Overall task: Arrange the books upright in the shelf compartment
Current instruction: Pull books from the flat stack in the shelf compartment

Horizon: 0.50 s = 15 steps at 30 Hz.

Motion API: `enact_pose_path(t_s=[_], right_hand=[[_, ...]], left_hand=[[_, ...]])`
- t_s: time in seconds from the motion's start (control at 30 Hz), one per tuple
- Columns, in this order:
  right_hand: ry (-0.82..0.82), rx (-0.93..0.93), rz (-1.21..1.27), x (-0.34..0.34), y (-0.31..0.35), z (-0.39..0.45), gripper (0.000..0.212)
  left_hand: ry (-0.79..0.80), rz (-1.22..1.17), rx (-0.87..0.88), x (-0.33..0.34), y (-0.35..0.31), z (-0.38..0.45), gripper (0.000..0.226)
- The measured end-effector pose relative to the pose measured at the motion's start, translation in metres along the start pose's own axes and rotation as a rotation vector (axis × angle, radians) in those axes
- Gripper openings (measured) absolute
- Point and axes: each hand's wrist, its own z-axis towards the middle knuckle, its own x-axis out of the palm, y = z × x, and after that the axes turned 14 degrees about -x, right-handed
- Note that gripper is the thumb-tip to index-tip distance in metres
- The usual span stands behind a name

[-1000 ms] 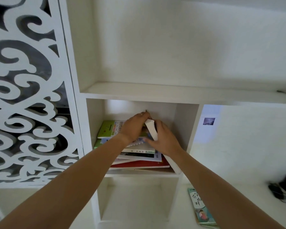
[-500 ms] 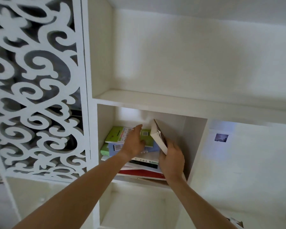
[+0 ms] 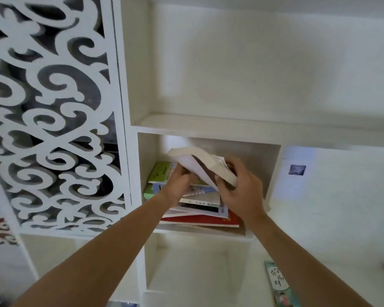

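While the stack (image 3: 197, 207) lies flat in the compartment (image 3: 273, 173), both hands grip a white book (image 3: 205, 165) tilted above it — left hand (image 3: 179, 186) underneath, right hand (image 3: 242, 191) clutching its edge.

Shelf (image 3: 208, 122) plain white. Side panel (image 3: 53, 107) white w/ cut-out scrolls, dark behind. Lifted book (image 3: 211, 165): cream page edges, white cover. Stack (image 3: 200, 209): green book (image 3: 161, 172) on top, pale blue under, white w/ black band, red book (image 3: 208, 221) at bottom. Lone book (image 3: 280, 284) lower right: teal, white label, dark lettering.
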Motion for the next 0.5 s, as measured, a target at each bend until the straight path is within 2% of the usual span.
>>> enact_pose_path(t_s=[0.13,0.27,0.4,0.5], right_hand=[[-0.06,-0.017,-0.125,-0.006,-0.004,0.011,0.04],[-0.134,0.009,-0.131,-0.019,-0.004,0.026,0.041],[-0.147,0.082,-0.176,-0.031,-0.007,0.039,0.038],[-0.138,0.204,-0.148,-0.024,-0.014,0.034,0.027]], left_hand=[[0.058,-0.032,0.075,0.0,0.0,-0.017,0.064],[0.142,0.033,0.044,-0.001,-0.004,-0.036,0.058],[0.051,-0.106,0.158,0.017,-0.01,-0.056,0.035],[0.045,-0.134,0.157,0.017,-0.015,-0.062,0.017]])
